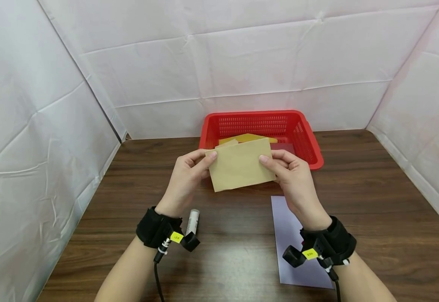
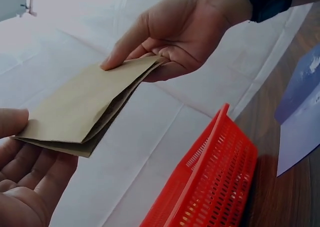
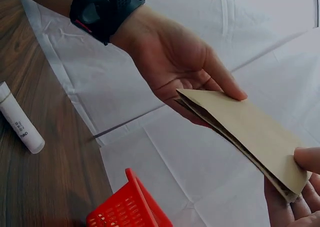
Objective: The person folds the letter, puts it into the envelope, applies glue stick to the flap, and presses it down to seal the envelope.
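Observation:
Both hands hold up a folded piece of tan kraft paper (image 1: 242, 165) before the basket. The left hand (image 1: 189, 178) pinches its left end, thumb on the front and fingers behind. At the other end the right hand (image 1: 296, 180) pinches it in the same way. Layered edges show along the folded paper (image 2: 85, 104) in the left wrist view, slightly parted. The right wrist view also shows a gap between the layers of the paper (image 3: 250, 132).
Behind the hands stands a red plastic basket (image 1: 261, 117) with a yellow piece (image 1: 247, 137) and a dark red piece (image 1: 285, 147) inside. A white glue-stick-like tube (image 1: 193, 221) lies by the left wrist. Folded purple paper (image 1: 289, 251) lies under the right forearm. White sheeting surrounds the wooden table.

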`<action>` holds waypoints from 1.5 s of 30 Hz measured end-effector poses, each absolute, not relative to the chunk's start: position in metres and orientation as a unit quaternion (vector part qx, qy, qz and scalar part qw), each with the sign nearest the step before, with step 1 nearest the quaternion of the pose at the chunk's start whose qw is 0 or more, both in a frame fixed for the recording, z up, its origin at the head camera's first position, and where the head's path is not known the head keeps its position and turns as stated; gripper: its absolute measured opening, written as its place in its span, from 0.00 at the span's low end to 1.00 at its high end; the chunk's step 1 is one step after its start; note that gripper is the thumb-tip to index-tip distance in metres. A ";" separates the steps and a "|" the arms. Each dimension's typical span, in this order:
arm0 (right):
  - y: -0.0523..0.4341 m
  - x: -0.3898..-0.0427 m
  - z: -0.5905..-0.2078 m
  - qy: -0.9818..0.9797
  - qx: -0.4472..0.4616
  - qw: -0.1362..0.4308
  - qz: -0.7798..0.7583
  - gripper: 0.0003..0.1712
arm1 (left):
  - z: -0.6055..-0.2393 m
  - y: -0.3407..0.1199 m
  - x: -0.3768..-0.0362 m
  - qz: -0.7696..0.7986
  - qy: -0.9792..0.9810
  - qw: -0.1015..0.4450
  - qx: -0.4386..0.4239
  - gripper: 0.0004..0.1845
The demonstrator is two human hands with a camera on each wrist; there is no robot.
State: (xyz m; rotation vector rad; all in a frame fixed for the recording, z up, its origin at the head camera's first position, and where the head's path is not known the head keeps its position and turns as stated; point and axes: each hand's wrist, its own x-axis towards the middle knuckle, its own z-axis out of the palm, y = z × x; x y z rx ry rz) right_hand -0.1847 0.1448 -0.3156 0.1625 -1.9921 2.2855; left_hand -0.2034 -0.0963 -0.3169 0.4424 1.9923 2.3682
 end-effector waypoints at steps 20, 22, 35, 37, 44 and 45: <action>0.142 -0.202 -0.277 -0.848 0.240 -0.006 0.472 0.10 | -0.314 -0.091 -0.195 0.603 0.759 -0.014 0.245 0.09; 0.141 -0.202 -0.277 -0.852 0.235 0.000 0.468 0.09 | -0.313 -0.091 -0.195 0.600 0.761 -0.015 0.247 0.09; 0.157 -0.204 -0.276 -0.861 0.204 -0.002 0.466 0.13 | -0.312 -0.096 -0.197 0.618 0.750 -0.016 0.235 0.09; 0.162 -0.204 -0.275 -0.863 0.199 -0.004 0.465 0.14 | -0.312 -0.097 -0.197 0.624 0.748 -0.017 0.227 0.10; 0.175 -0.201 -0.274 -0.872 0.162 -0.015 0.461 0.16 | -0.312 -0.102 -0.198 0.624 0.751 -0.034 0.214 0.11; 0.176 -0.201 -0.274 -0.874 0.159 -0.016 0.460 0.16 | -0.312 -0.103 -0.198 0.625 0.751 -0.036 0.212 0.11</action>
